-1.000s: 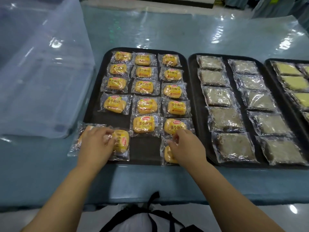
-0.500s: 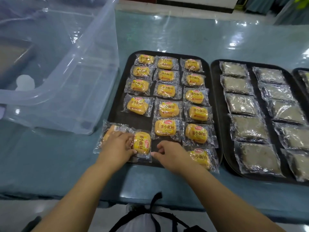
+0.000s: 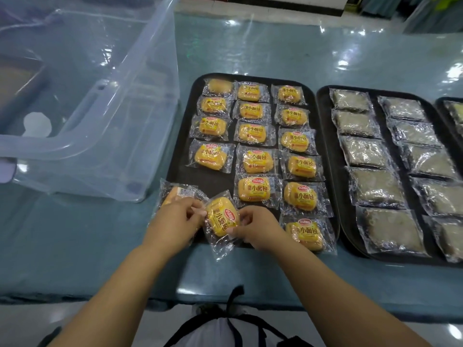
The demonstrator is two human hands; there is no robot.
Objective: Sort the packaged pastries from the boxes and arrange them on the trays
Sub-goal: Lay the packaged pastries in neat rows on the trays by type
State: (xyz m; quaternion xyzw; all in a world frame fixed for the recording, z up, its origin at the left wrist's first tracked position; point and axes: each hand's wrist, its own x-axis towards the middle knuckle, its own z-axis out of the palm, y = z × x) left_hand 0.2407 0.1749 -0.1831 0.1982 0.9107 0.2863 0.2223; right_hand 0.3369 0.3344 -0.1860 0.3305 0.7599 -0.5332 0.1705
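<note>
A black tray (image 3: 180, 156) holds several yellow packaged buns in three columns. At its near left corner my left hand (image 3: 172, 224) and my right hand (image 3: 258, 227) both pinch the clear wrapper of one yellow bun (image 3: 221, 219), which is tilted. Another wrapped bun (image 3: 175, 192) lies just behind my left hand, half off the tray's left edge and partly hidden. A second black tray (image 3: 323, 116) to the right carries two columns of grey-brown packaged pastries (image 3: 375, 186).
A large clear plastic box (image 3: 105, 108) stands on the blue-green table (image 3: 75, 246) at the left, close to the tray. A third tray (image 3: 442, 106) shows at the far right edge. The table's near edge runs below my forearms.
My right hand left the bun at the tray's near right and moved left to join my left hand on the tilted bun. The view shifted left, showing more of the clear box.
</note>
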